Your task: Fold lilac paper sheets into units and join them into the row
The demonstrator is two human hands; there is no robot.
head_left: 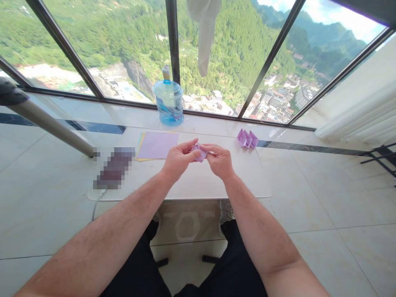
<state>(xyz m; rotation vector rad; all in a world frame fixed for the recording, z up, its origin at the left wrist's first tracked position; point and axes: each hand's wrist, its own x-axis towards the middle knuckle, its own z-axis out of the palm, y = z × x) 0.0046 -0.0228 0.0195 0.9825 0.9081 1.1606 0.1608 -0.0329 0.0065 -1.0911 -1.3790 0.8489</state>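
A small folded purple paper (200, 154) is pinched between both hands above the middle of the white table. My left hand (181, 156) grips its left side, thumb in front and fingers behind. On the other side my right hand (219, 159) holds it with thumb and fingertips. Some of the folds are covered by the fingers. Several finished-looking purple folded paper pieces (247, 139) stand in a row at the table's back right. To the left of my hands lies a stack of square paper sheets (156, 145), purple on top with other colours at the edge.
The low white table (198, 187) stands before my legs. A pixelated dark object (114, 168) with a white cable lies at its left. Behind the table is a blue water jug (168, 103) by the window. A slanting pole (58, 123) crosses the left side.
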